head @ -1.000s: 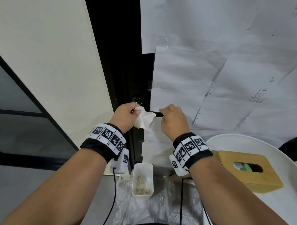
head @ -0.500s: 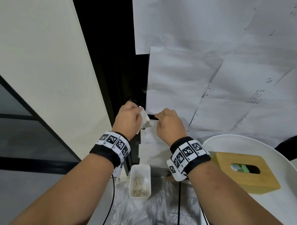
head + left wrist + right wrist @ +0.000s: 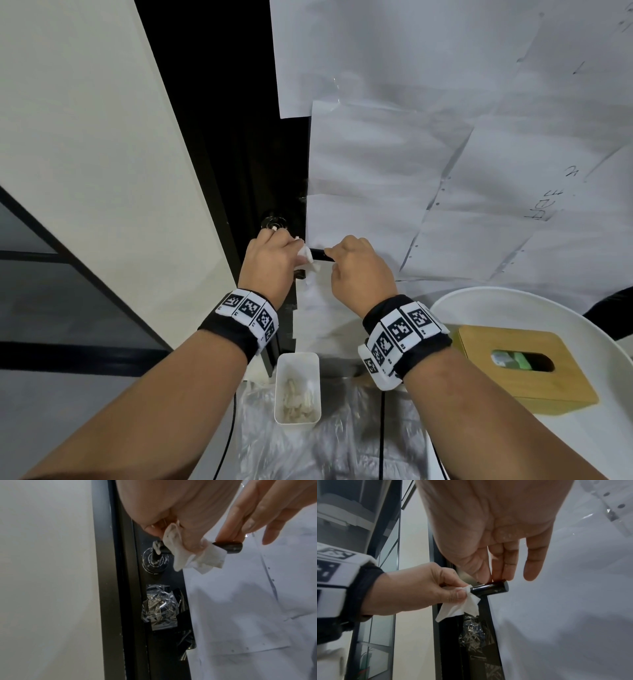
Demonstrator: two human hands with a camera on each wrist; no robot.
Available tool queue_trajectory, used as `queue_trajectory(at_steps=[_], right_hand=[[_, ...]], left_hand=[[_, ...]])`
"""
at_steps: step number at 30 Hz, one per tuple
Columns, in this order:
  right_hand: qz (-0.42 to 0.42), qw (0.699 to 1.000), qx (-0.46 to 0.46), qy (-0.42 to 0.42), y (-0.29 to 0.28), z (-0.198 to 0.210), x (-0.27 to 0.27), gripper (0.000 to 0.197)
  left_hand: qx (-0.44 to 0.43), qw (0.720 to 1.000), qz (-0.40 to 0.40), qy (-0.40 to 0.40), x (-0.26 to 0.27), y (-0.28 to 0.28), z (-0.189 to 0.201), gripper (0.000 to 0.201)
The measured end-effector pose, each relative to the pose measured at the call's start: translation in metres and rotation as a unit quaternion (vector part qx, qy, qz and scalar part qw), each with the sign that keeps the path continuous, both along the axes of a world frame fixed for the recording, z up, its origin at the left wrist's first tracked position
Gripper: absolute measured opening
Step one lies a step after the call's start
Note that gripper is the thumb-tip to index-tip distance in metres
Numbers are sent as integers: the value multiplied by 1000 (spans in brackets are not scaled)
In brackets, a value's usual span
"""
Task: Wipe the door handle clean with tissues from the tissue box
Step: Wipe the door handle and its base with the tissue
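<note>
The black door stands between a cream wall panel on the left and a spread of white paper sheets taped over its face to the right, some with pencil marks and punched holes. The door handle is a short black lever running rightward from a round rose that carries white smears. The left hand grips a crumpled white tissue wrapped round the lever's middle, thumb and fingers curled over it. The right hand pinches the lever's free end from above with thumb and first fingers, the little finger held straight and apart. Under the handle a patch of crinkled clear film is taped over the lock area. Down near the floor, a small white bin with used scraps in it sits on a sheet of clear plastic. To the near right a round white table bears the wooden tissue box, its slot showing a green-and-white pack, well apart from both hands. Dark-framed glass panels fill the lower left.
</note>
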State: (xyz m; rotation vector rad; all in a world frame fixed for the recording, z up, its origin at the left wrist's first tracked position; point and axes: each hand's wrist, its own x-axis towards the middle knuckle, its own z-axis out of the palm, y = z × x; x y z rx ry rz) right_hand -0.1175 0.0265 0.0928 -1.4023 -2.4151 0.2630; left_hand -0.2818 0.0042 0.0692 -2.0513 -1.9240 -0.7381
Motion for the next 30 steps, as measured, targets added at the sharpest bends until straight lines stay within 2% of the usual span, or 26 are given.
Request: queue_trajectory(at_steps=[5, 8, 13, 15, 18, 23, 24, 26, 30], right_hand=[[7, 1000, -3, -7, 1, 1, 2, 39], [8, 1000, -7, -8, 0, 1, 3, 37], [10, 1000, -8, -10, 0, 1, 3, 37], [6, 1000, -9, -12, 1, 1, 2, 37], [2, 1000, -9, -6, 2, 1, -1, 36], [-4, 1000, -5, -18, 3, 2, -4, 32], [-4, 1000, -5, -20, 3, 2, -4, 32], [-3, 1000, -5, -18, 2, 2, -3, 32], [-5, 1000, -9, -15, 0, 3, -3, 33]], left_hand=[[35, 999, 36, -3, -12, -5, -6, 21], [35, 999, 25, -23, -18, -6, -10, 23], [22, 982, 42, -181, -25, -13, -8, 32], [21, 981, 35, -188, -26, -17, -5, 33], [1, 973, 32, -228, -21, -19, -4, 24], [-38, 976, 47, -207, -16, -14, 3, 18], [-49, 981, 49, -179, -16, -13, 4, 18], [-41, 984, 39, -169, -18, -14, 1, 21], [-10, 931, 95, -351, -19, -18, -2, 22]])
